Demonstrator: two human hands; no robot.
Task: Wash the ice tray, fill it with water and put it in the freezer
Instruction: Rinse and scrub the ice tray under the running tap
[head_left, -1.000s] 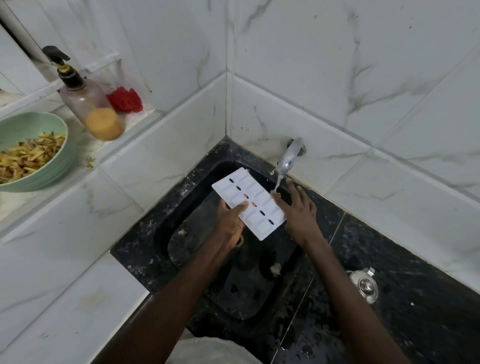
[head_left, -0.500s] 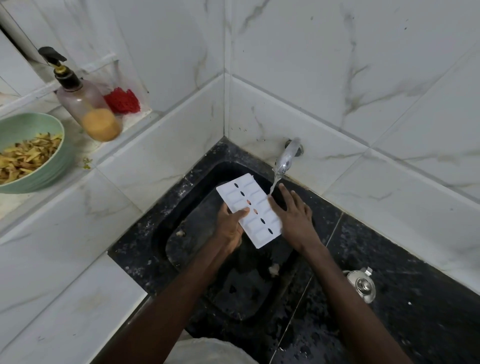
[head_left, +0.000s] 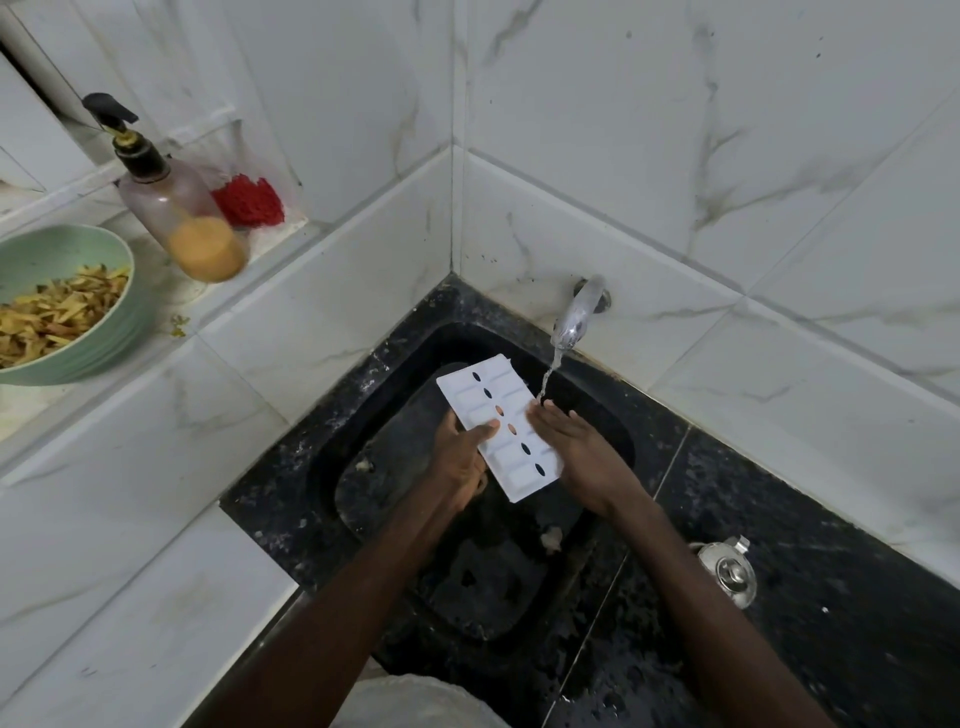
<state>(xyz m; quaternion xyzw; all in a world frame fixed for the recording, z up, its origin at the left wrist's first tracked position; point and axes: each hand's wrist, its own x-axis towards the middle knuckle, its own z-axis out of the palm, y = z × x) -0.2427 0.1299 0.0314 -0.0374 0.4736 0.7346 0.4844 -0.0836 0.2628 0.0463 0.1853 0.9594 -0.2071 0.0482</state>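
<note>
Gripping the ice tray (head_left: 498, 426) underside-up over the sink (head_left: 613, 441), the left hand (head_left: 460, 457) clamps its edge while the open right hand (head_left: 576, 447) wets its fingertips in the tap (head_left: 576, 312) stream, likely to rub it clean.

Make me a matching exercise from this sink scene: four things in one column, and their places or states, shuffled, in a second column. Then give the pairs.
Things:
1. ice tray
2. tap
3. green bowl
4. pump bottle

Places or states:
A. on the ledge, full of yellowish scraps
B. held over the sink between left hand and right hand
C. on the ledge, orange liquid in its bottom
D. on the wall, running water

Pairs: 1-B, 2-D, 3-A, 4-C
</note>
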